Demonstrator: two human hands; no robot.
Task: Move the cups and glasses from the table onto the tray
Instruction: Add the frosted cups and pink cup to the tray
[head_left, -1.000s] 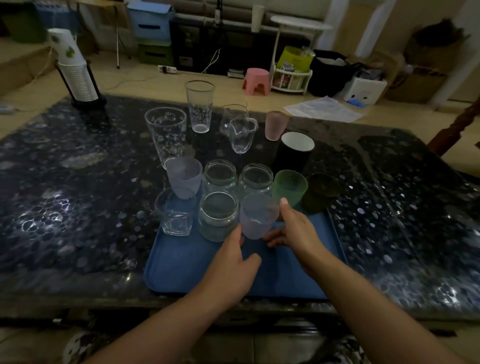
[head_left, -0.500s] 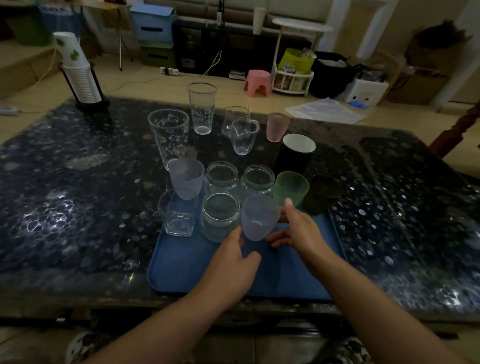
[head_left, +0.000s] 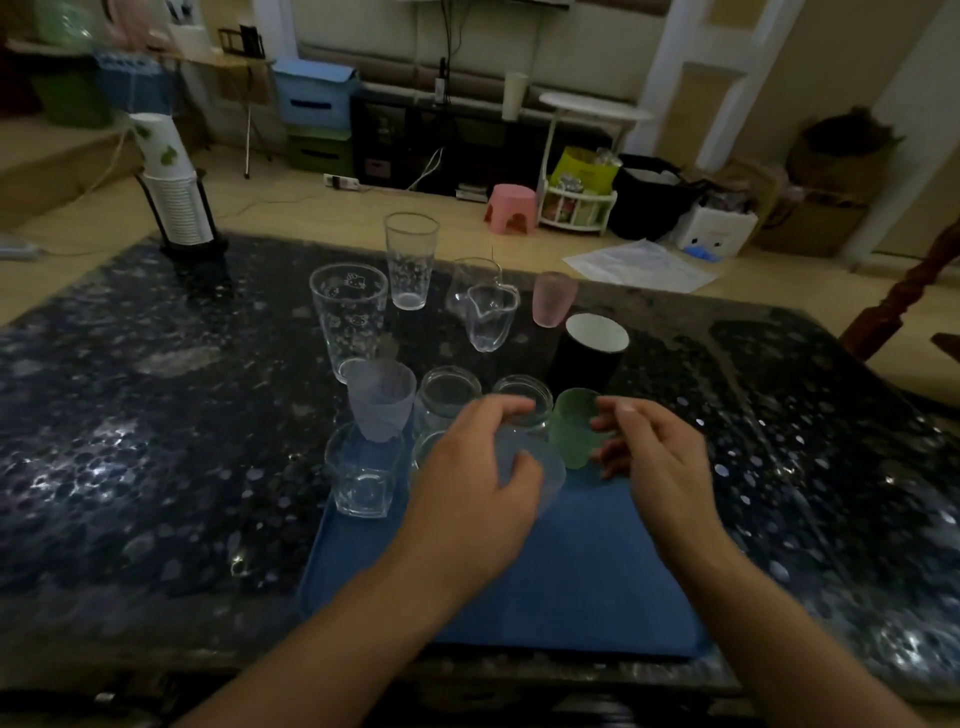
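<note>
Progress looks to be roughly half: several cups and glasses already crowd the far end of the blue tray (head_left: 571, 582) — a frosted cup (head_left: 381, 397), a square glass (head_left: 363, 475), two jars (head_left: 449, 395) and a green cup (head_left: 574, 426). Left on the tabletop (head_left: 156, 415) beyond the tray are a printed glass (head_left: 349, 317), a tall glass (head_left: 410, 260), a small pitcher (head_left: 491, 317), a pink cup (head_left: 553, 299) and a black cup (head_left: 592, 345).

A pale frosted cup (head_left: 540, 475) sits under the left hand (head_left: 467, 483), whose curled fingers grip it above the tray. The right hand (head_left: 654, 457) is just beside it, fingers loosely bent around nothing, next to the green cup.
</note>
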